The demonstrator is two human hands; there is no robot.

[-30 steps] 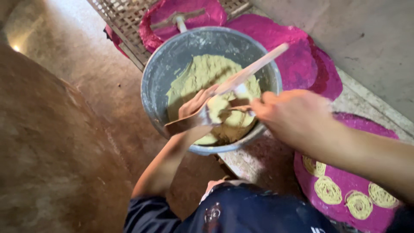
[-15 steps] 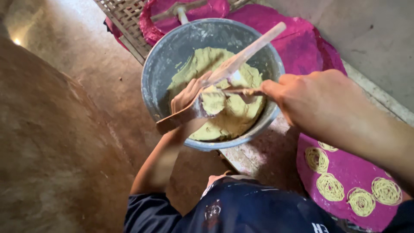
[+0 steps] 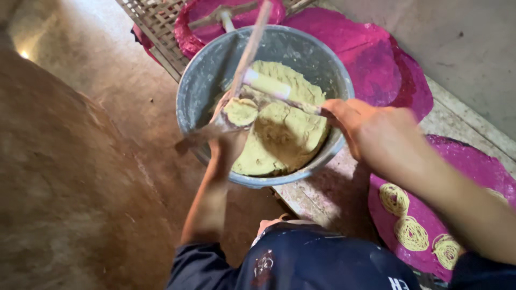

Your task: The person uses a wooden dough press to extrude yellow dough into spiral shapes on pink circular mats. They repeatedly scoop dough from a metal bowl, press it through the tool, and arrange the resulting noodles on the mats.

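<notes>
A grey metal bowl [image 3: 204,80] holds a mass of pale yellow dough [image 3: 287,134]. My left hand [image 3: 226,147] reaches over the bowl's near rim and grips a wooden press tool [image 3: 248,51] whose long handle points up and away; a lump of dough [image 3: 241,111] sits in its cup. My right hand [image 3: 371,131] holds a dough-smeared spatula [image 3: 274,88] that lies across the dough towards that lump.
Round pink mats [image 3: 376,59] lie behind and right of the bowl. One pink mat [image 3: 467,166] at the right carries three coiled noodle rounds [image 3: 411,232]. A woven tray [image 3: 156,24] sits at the back. Brown earthen floor [image 3: 70,177] fills the left.
The wooden press handle has swung from pointing right to pointing nearly straight away. My right hand has moved lower and nearer the bowl's right rim with the spatula.
</notes>
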